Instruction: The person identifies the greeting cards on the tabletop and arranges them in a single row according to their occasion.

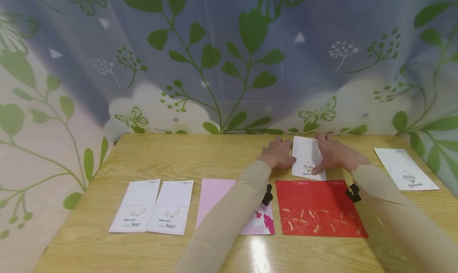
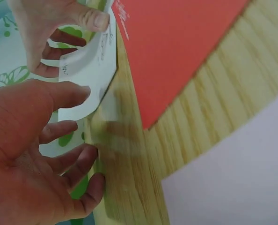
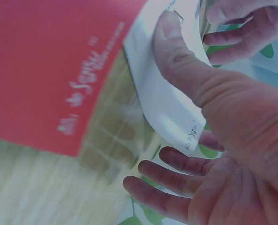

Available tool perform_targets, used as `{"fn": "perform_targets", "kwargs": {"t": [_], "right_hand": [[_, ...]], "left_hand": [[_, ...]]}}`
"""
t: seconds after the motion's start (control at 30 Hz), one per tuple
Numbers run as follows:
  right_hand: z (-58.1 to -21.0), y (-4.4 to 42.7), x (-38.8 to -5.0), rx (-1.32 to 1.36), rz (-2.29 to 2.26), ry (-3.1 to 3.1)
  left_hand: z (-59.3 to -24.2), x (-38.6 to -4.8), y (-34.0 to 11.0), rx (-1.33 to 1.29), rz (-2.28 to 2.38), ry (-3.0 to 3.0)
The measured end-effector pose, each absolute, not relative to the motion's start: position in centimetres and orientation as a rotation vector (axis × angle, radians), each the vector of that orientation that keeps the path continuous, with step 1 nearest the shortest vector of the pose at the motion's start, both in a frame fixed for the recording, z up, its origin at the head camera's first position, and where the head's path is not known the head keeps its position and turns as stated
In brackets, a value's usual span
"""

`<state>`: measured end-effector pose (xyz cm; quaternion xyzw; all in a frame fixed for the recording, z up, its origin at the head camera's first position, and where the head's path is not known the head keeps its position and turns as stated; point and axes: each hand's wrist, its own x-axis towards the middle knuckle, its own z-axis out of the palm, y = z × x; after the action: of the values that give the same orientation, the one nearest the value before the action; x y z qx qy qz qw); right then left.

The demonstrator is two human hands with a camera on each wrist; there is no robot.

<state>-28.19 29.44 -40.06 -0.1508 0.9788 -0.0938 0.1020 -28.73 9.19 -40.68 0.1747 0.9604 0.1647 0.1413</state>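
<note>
A white card (image 1: 304, 155) with a small diamond print stands tilted up near the back of the table, bending slightly. My right hand (image 1: 334, 151) pinches its right side, the thumb (image 3: 174, 47) lying across the printed face and fingers behind. On the other side, my left hand (image 1: 278, 153) is at the card's left edge, thumb next to it and fingers loosely bent. Whether that thumb presses on the card is hard to tell. Just in front of the white card lie two red cards (image 1: 298, 197) side by side, with gold feather-like prints.
Two white cards with wings (image 1: 134, 203) lie at the left. Pink cards (image 1: 214, 193) are partly hidden under my left sleeve. Another white diamond card (image 1: 402, 167) rests at the far right. A leaf-patterned curtain (image 1: 222, 66) hangs behind the wooden table (image 1: 161, 153).
</note>
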Motion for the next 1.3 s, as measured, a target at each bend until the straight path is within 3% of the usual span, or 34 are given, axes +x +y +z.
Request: {"fn": "perform_targets", "kwargs": {"t": [0.57,0.97,1.3], "right_hand": [[-41.0,29.4,-26.4,-0.326,-0.331,3.006],[-40.8,29.7,-25.6,-0.392,-0.534,3.067],[-38.1,31.1,-23.5,-0.406,-0.904,3.141]], "left_hand": [[-40.5,-28.6,9.0,0.665,1.169,2.569],[-40.3,-28.5,9.3,0.596,1.341,2.567],[-39.6,-28.2,10.2,0.495,1.769,2.241]]}}
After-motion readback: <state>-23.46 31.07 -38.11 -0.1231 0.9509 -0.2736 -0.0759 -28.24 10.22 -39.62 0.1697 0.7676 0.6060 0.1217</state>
